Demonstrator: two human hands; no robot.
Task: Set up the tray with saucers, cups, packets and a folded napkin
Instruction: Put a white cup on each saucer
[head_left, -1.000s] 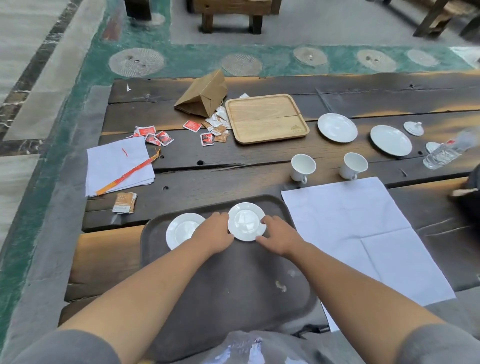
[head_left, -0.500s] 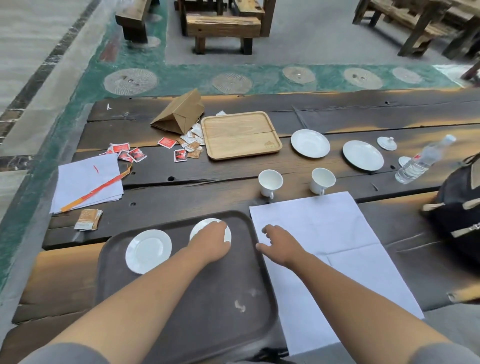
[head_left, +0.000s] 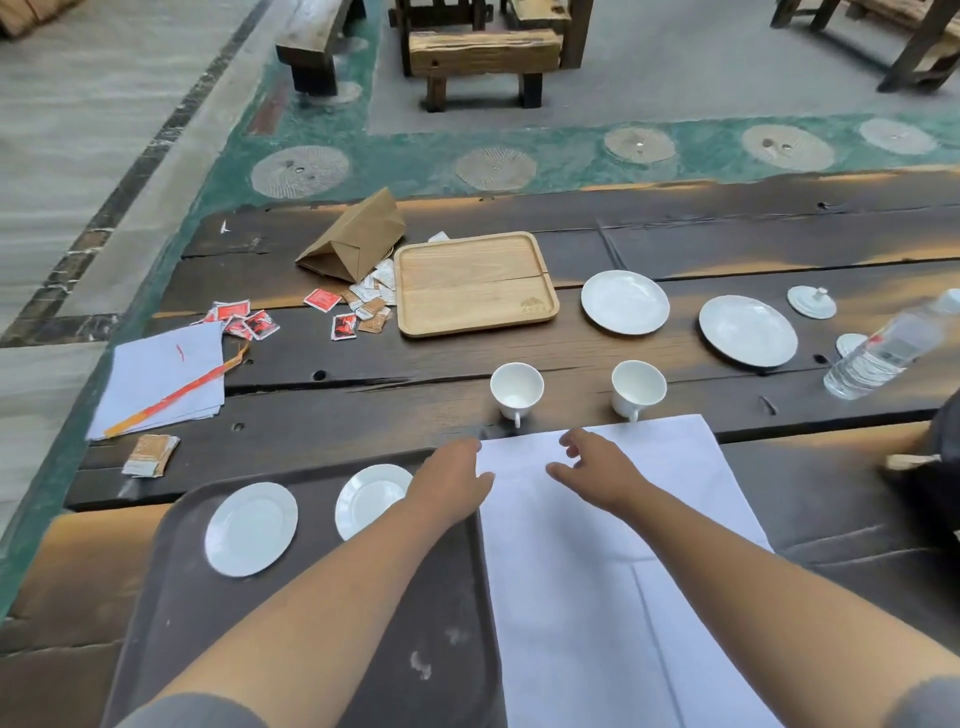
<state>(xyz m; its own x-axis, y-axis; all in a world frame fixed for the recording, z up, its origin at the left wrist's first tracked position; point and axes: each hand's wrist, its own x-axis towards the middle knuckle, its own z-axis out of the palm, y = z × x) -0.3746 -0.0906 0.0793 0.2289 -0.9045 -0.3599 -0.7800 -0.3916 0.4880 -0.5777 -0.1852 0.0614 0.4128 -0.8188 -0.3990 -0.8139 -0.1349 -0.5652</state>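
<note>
Head view, from where I stood, showed both hands empty. The left hand (head_left: 451, 480) hovered with fingers loosely spread over the far right corner of the dark tray (head_left: 311, 649), at the edge of the white napkin (head_left: 597, 597). The right hand (head_left: 597, 467) hung over the napkin's far end, fingers apart and gently curved, gripping nothing.

Two saucers sat side by side along the tray's far edge: the left saucer (head_left: 251, 529) and the right saucer (head_left: 370, 499), the latter partly hidden by the left wrist. Just beyond the napkin stood the left cup (head_left: 517, 387) and the right cup (head_left: 638, 387), upright on the wooden table (head_left: 415, 364), handles turned toward the person. The red packets (head_left: 244, 322) lay scattered at the far left.

I judged the cups were next, each hand placed for the nearer one. Doing it well meant pinching the handle, lifting clear of the napkin's edge, and setting each cup squarely in its saucer without knocking the china.
</note>
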